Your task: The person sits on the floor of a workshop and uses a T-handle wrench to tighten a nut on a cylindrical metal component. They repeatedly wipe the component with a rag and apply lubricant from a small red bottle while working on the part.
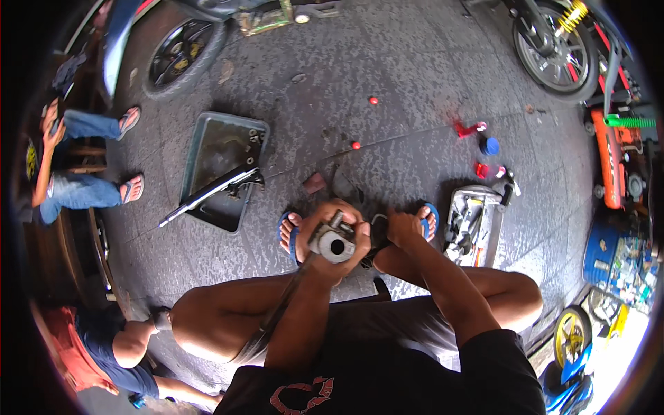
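My left hand (346, 225) is wrapped round a grey metal part that looks like a motorcycle fork leg (323, 242). Its end, with a round dark hole, points up toward me between my knees. A dark rod runs along my left forearm; whether it belongs to this part I cannot tell. My right hand (404, 228) is closed, beside my right foot and just right of the held part. Its fingers face down, and what they grip is hidden. A small light metal loop (379, 220) shows between the hands, next to something dark.
A grey tray (196, 149) at left holds a silver-and-black fork leg (211, 190) and small rings. At right stand a toolbox (453, 207) with tools, a hammer (510, 185), a blue cap (490, 146) and red pieces (467, 129). Motorcycle wheels (187, 55) and two seated people surround the floor.
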`<move>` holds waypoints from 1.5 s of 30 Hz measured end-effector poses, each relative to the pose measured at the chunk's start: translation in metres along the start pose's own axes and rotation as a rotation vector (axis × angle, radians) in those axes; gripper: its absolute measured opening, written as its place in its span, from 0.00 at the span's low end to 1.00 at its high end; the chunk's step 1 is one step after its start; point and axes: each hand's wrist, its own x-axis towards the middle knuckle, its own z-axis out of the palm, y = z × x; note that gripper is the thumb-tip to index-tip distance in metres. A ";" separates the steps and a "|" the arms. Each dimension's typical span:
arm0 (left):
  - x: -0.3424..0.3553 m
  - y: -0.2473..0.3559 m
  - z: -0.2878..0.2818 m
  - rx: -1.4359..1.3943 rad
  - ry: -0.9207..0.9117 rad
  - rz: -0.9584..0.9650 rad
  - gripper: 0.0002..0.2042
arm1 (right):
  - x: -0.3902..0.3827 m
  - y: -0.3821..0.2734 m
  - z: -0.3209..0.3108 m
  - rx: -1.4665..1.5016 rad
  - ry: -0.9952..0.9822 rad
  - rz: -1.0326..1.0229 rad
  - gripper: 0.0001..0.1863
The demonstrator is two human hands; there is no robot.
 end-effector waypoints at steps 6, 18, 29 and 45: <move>0.001 -0.006 -0.010 0.059 0.059 0.048 0.15 | 0.007 -0.003 0.026 -0.026 0.102 -0.127 0.09; 0.003 -0.001 -0.009 0.161 0.066 0.042 0.14 | 0.001 -0.004 -0.071 0.824 0.449 -0.200 0.12; 0.008 0.002 0.004 0.182 0.037 0.037 0.15 | -0.175 -0.110 -0.289 1.275 -0.015 -0.253 0.06; 0.007 0.001 0.004 0.189 0.031 0.080 0.11 | -0.188 -0.109 -0.294 1.010 0.564 -0.587 0.11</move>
